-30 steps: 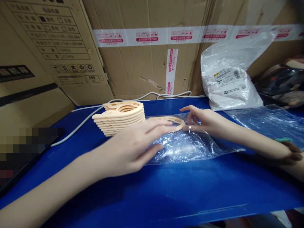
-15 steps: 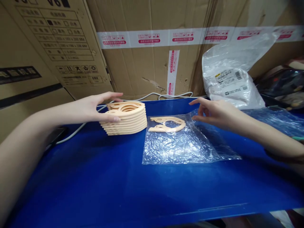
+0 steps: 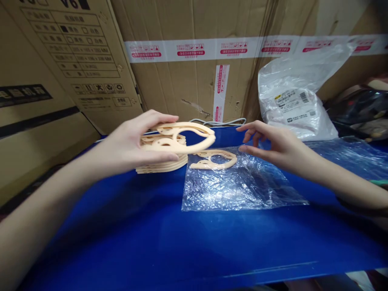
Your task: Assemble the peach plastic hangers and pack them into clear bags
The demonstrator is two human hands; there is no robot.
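Note:
My left hand (image 3: 142, 141) grips a peach folding clothes hanger (image 3: 198, 148) between thumb and fingers, holding it above a stack of matching folded hangers (image 3: 169, 166). The held one hides much of the stack. Right of it, one more folded hanger (image 3: 226, 165) lies on a clear plastic bag (image 3: 224, 190) that is flat on the blue table. My right hand (image 3: 269, 141) hovers by the right end of that hanger, fingers bent and apart, with nothing in them.
Cardboard boxes (image 3: 176, 89) stand along the back, and another printed box (image 3: 85, 52) is at the left. A white plastic parcel bag (image 3: 292, 109) leans at the back right, with more clear plastic (image 3: 357, 155) before it. A pale cable (image 3: 224, 122) runs behind the stack.
My left hand has taken a hanger from the top of the stack and moved it to the right. My right hand has shifted slightly left and stays empty.

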